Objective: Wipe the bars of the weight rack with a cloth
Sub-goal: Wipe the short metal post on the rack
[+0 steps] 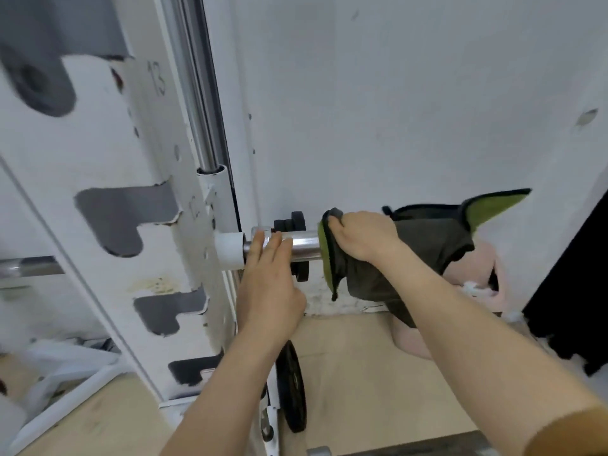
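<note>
Forearms reach up from the bottom of the frame: the left hand (268,284) rests with fingers spread flat on the chrome bar (304,246) at centre, steadying it, while the right hand (363,236) clutches the cloth (424,255) around the bar's outer end. Wiping looks underway; next, slide the cloth along toward the rack upright (108,205). No containers visible.

Bar end: the outer end of the chrome bar (304,246) is hidden under the cloth (424,245).
Right hand (363,235): fingertips buried in cloth folds.
Pink object (473,268): partly covered by cloth; identity unclear.
Weight plate (292,393): upper part behind left forearm.
Rack upright (108,179): motion-blurred; cut off at top edge.
</note>
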Demonstrator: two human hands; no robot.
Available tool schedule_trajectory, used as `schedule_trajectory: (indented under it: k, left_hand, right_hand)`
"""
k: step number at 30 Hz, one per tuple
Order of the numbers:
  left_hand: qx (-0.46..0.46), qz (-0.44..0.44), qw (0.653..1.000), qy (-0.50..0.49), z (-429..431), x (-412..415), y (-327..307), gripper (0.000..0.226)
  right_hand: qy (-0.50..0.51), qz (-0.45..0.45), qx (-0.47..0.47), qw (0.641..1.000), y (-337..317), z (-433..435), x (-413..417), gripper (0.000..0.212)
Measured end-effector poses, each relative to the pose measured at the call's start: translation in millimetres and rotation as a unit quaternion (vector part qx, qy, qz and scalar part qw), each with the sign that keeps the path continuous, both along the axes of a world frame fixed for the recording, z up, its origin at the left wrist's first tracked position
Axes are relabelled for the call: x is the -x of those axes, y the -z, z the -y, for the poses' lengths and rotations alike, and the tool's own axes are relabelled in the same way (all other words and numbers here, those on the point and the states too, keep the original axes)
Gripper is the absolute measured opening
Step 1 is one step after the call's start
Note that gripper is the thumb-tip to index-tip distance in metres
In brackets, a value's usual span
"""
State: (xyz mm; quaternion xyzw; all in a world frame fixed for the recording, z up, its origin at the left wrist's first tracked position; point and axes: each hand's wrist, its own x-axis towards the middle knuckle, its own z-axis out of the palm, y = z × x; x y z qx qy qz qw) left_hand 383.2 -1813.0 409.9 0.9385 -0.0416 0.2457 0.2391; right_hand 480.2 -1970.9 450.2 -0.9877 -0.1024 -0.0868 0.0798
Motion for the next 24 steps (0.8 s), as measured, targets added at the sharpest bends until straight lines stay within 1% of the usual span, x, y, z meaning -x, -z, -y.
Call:
schedule_trajectory:
  k: [1,3,5,6,7,8,10,11,12,13,14,15,16,18,19,20,21,22,23,24]
  left_hand:
    - [0.074,0.021,0.997,-0.004,2,2,2,0.076]
    - [0.198,0.050,0.978,-0.036,5,9,7,0.078]
    - [0.298,0.046,0.951,-0.070,10,13,11,0.076]
    - [0.353,0.029,0.932,-0.081,12,14,12,0.073]
    - [0.409,0.013,0.908,-0.087,13,15,11,0.069]
    - [0.462,0.003,0.882,-0.090,13,15,11,0.063]
    - [0.552,-0.012,0.828,-0.095,8,11,13,0.047]
    - [0.579,-0.016,0.810,-0.096,6,7,15,0.041]
    - [0.588,-0.017,0.803,-0.095,5,5,17,0.038]
    - [0.581,-0.022,0.807,-0.097,6,5,19,0.039]
    - [0.564,-0.030,0.819,-0.103,8,6,19,0.043]
    - [0.541,-0.034,0.833,-0.109,10,8,19,0.048]
    - [0.519,-0.033,0.847,-0.112,12,11,16,0.053]
    - [0.497,-0.025,0.861,-0.106,15,13,12,0.058]
    - [0.492,-0.024,0.864,-0.103,15,14,11,0.060]
    - [0.487,-0.026,0.867,-0.104,15,15,10,0.062]
    - [0.482,-0.027,0.870,-0.103,14,16,8,0.065]
    - [0.476,-0.029,0.873,-0.102,14,18,8,0.068]
    - [0.477,-0.026,0.873,-0.098,14,17,8,0.069]
    - [0.481,-0.022,0.871,-0.096,15,17,7,0.071]
  right_hand:
    - [-0.019,0.008,-0.005,1.000,-1,-12,2,0.051]
    - [-0.063,0.029,-0.012,0.998,3,-37,5,0.048]
    - [-0.113,0.053,-0.023,0.992,7,-62,13,0.039]
    - [-0.128,0.062,-0.036,0.989,8,-72,15,0.037]
    - [-0.133,0.058,-0.060,0.988,7,-79,16,0.039]
    - [-0.142,0.050,-0.103,0.983,5,-83,18,0.042]
    - [-0.183,0.031,-0.200,0.962,5,-89,21,0.037]
    - [-0.208,0.033,-0.190,0.959,6,-92,24,0.037]
    - [-0.230,0.051,-0.139,0.962,10,-98,28,0.043]
    - [-0.238,0.075,-0.080,0.965,16,-103,31,0.047]
    - [-0.237,0.102,-0.030,0.966,19,-108,29,0.047]
    - [-0.225,0.105,-0.021,0.969,18,-111,24,0.044]
    - [-0.209,0.084,-0.029,0.974,13,-112,17,0.041]
    - [-0.140,-0.025,-0.083,0.986,-1,-107,-6,0.045]
    - [-0.097,-0.064,-0.109,0.987,-7,-102,-14,0.048]
    - [-0.061,-0.067,-0.114,0.989,-10,-96,-18,0.050]
    - [-0.038,-0.036,-0.094,0.994,-8,-92,-17,0.050]
    - [-0.044,0.024,-0.063,0.997,1,-90,-9,0.049]
    - [-0.069,0.087,-0.055,0.992,13,-90,2,0.047]
    - [-0.100,0.134,-0.069,0.983,26,-91,13,0.046]
